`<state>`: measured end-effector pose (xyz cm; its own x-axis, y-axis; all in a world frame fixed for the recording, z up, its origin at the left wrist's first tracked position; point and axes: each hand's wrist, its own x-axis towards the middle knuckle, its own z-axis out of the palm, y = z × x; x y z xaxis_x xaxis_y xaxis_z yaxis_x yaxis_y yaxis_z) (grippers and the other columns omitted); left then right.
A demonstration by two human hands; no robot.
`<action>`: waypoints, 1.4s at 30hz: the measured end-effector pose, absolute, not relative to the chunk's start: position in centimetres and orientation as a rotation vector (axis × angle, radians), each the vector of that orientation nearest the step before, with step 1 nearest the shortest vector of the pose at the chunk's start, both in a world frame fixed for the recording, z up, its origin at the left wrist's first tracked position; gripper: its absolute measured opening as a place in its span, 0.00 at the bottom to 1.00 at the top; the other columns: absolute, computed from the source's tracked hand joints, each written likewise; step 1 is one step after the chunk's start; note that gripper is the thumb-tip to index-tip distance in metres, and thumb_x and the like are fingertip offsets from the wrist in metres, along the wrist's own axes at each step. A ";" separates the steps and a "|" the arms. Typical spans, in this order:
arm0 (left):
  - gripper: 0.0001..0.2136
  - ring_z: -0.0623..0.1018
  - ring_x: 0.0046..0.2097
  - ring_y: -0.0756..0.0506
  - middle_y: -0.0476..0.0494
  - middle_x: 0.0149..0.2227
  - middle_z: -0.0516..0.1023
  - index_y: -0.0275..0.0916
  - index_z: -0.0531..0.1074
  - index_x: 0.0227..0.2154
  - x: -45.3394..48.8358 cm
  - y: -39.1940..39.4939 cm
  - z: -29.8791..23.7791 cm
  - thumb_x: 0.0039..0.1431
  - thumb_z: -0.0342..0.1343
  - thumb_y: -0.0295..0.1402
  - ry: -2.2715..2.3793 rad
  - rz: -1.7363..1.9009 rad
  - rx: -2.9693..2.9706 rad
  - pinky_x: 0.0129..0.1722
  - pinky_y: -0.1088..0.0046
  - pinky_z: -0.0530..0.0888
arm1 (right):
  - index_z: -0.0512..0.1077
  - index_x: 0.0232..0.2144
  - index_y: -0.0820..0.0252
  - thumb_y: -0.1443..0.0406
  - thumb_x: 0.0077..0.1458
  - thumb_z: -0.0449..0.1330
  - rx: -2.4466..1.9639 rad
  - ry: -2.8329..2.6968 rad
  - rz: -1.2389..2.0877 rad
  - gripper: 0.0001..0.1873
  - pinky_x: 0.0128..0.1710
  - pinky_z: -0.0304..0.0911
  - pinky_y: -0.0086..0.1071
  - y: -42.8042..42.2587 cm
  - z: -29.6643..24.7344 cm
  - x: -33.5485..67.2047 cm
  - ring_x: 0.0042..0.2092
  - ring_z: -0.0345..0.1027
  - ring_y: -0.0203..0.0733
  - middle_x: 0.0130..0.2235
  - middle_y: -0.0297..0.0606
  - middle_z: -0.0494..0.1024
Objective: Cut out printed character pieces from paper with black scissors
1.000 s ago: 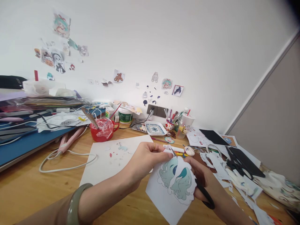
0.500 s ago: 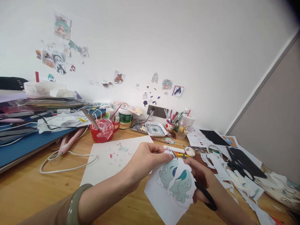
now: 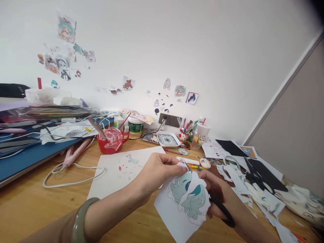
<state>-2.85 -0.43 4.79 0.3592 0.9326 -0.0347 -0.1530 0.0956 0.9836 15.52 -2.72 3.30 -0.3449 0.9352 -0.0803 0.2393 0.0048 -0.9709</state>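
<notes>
My left hand (image 3: 164, 168) pinches the upper edge of a white paper sheet (image 3: 167, 216) between thumb and fingers. Printed on the sheet is a pale green, curly-haired drawing (image 3: 193, 206), its right edge cut to a scalloped outline. My right hand (image 3: 219, 192) is closed on a pair of scissors with black handles (image 3: 224, 212). Most of the scissors sits behind the paper; a bit of grey blade (image 3: 187, 166) shows by my left thumb. A larger white sheet (image 3: 108, 175) with small cut pieces lies on the table beyond my left forearm.
A red mug (image 3: 111, 143) stands behind the large sheet, with a patterned square dish (image 3: 168, 139) to its right. Paper scraps (image 3: 238, 179) and a second pair of black scissors (image 3: 258, 177) lie at the right. A pink corded tool (image 3: 77, 153) rests at the left.
The held sheet has tilted slightly, its lower part shifting a little to the left. Both hands keep their hold and stay nearly in place.
</notes>
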 end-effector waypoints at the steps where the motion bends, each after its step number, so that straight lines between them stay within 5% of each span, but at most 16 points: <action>1: 0.06 0.68 0.22 0.53 0.48 0.20 0.73 0.35 0.72 0.19 -2.8 -0.4 4.8 0.41 0.60 0.33 0.857 0.968 1.185 0.23 0.78 0.62 | 0.56 0.25 0.56 0.74 0.32 0.51 -1.217 -1.646 1.378 0.14 0.17 0.50 0.21 -2.7 3.3 15.5 0.17 0.54 0.27 0.16 0.20 0.64; 7: 0.06 0.69 0.23 0.53 0.48 0.20 0.74 0.35 0.73 0.21 -2.8 -0.4 4.9 0.41 0.60 0.33 0.851 0.970 1.170 0.23 0.78 0.63 | 0.56 0.24 0.56 0.75 0.31 0.53 -1.205 -1.633 1.374 0.14 0.16 0.47 0.21 -2.6 3.2 15.7 0.17 0.52 0.27 0.16 0.20 0.63; 12: 0.05 0.69 0.22 0.52 0.48 0.20 0.73 0.35 0.72 0.20 -2.9 -0.5 5.3 0.41 0.60 0.32 0.867 0.949 1.171 0.23 0.78 0.62 | 0.57 0.25 0.56 0.72 0.35 0.53 -1.203 -1.631 1.378 0.11 0.14 0.41 0.21 -2.6 3.2 15.7 0.13 0.40 0.24 0.14 0.18 0.61; 17: 0.05 0.69 0.22 0.52 0.48 0.20 0.73 0.35 0.73 0.20 -3.0 -0.4 5.2 0.41 0.60 0.32 0.850 0.938 1.201 0.24 0.77 0.63 | 0.57 0.25 0.56 0.75 0.31 0.53 -1.184 -1.730 1.263 0.15 0.16 0.45 0.21 -2.6 2.9 15.8 0.17 0.51 0.28 0.16 0.20 0.61; 42: 0.05 0.71 0.23 0.51 0.49 0.20 0.74 0.35 0.73 0.20 -3.2 0.0 5.5 0.40 0.60 0.31 0.827 0.879 1.221 0.25 0.76 0.65 | 0.58 0.26 0.56 0.74 0.35 0.55 -1.227 -1.721 1.282 0.13 0.16 0.42 0.21 -2.7 3.0 16.2 0.17 0.49 0.27 0.16 0.19 0.61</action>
<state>-3.23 0.00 5.48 0.4334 0.8992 -0.0592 -0.1139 0.1199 0.9862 16.16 -2.69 3.04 -0.3443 0.9385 -0.0272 0.2948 0.0806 -0.9521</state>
